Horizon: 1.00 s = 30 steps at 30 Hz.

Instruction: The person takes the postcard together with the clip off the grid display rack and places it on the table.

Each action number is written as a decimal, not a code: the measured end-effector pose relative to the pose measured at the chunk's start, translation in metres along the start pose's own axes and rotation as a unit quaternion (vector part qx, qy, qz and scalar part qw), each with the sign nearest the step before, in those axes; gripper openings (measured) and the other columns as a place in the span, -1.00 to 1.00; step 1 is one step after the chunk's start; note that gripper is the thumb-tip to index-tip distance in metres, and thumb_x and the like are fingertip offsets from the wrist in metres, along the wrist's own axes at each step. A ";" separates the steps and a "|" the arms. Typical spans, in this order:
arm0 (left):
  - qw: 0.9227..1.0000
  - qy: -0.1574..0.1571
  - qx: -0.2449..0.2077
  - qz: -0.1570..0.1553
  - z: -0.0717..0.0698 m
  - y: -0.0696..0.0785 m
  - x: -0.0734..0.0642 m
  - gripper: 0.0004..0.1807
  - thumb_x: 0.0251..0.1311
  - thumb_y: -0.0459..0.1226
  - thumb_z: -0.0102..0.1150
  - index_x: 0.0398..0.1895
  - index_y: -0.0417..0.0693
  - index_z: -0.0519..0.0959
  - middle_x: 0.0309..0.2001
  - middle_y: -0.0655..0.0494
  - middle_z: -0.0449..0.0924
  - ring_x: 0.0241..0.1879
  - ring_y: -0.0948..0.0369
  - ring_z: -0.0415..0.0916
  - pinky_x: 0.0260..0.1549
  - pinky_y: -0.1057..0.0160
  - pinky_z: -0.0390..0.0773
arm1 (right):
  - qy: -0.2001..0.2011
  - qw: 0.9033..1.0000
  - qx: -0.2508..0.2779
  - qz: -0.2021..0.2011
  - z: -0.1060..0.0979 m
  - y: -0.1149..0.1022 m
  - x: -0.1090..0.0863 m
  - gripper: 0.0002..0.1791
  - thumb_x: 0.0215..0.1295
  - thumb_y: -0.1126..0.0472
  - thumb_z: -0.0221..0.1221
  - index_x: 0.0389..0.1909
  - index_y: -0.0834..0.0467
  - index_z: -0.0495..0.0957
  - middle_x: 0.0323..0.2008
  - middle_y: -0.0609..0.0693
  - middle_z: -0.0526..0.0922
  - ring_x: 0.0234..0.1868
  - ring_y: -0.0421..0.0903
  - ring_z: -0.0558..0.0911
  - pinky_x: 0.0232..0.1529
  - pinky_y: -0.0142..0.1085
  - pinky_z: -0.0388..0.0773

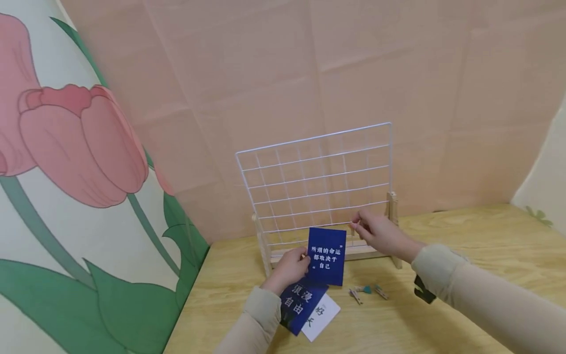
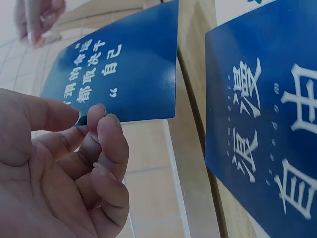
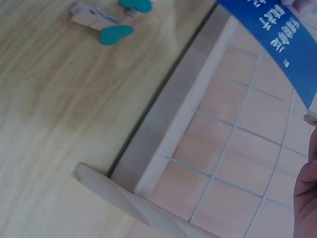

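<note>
My left hand point(image 1: 289, 268) pinches the left edge of a dark blue card point(image 1: 327, 255) with white Chinese lettering, between thumb and fingers. The card stands upright in front of a white wire grid point(image 1: 314, 138). Close to the card's upper right corner, my right hand point(image 1: 376, 233) pinches a small wooden clothespin point(image 3: 310, 119) near the lower wires. Only part of that hand shows at the edge of the right wrist view. A second blue card point(image 2: 262, 114) lies on the table below my left hand, overlapping a white card point(image 1: 325, 314) with dark lettering.
Wooden feet point(image 1: 393, 211) and a low crossbar hold the grid upright on the wood-grain table point(image 1: 442, 295). Several small clothespins point(image 1: 355, 296), some with teal hearts point(image 3: 117, 34), lie right of the cards. A tulip-painted wall point(image 1: 79, 142) rises at the left.
</note>
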<state>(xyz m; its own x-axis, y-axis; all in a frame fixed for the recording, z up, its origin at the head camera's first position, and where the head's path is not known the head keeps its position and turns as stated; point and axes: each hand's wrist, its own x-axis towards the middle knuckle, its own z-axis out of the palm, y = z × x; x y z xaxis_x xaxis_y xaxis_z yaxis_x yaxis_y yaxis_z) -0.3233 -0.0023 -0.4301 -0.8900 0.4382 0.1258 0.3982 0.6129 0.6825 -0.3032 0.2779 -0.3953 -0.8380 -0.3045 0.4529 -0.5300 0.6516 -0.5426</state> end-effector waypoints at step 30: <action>0.994 -0.077 -0.060 -0.052 -0.012 -0.002 -0.031 -0.80 0.47 -0.35 -0.01 -0.36 -0.15 0.54 -0.62 0.05 0.43 -0.58 0.14 0.40 -0.49 0.27 0.38 | -0.060 0.996 0.018 -0.059 0.033 0.016 -0.040 -0.93 0.54 0.29 0.14 -0.20 0.20 0.51 -0.60 -0.21 0.47 -0.64 -0.37 0.39 -0.64 -0.37 0.42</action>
<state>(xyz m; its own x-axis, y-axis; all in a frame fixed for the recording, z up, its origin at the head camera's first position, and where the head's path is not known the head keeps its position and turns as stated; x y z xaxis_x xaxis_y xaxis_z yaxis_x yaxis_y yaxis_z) -0.2995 -0.0249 -0.4261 -0.8769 0.4775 -0.0551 0.2685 0.5816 0.7679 -0.2830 0.2778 -0.4455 -0.7782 -0.4598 0.4279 -0.6280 0.5820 -0.5167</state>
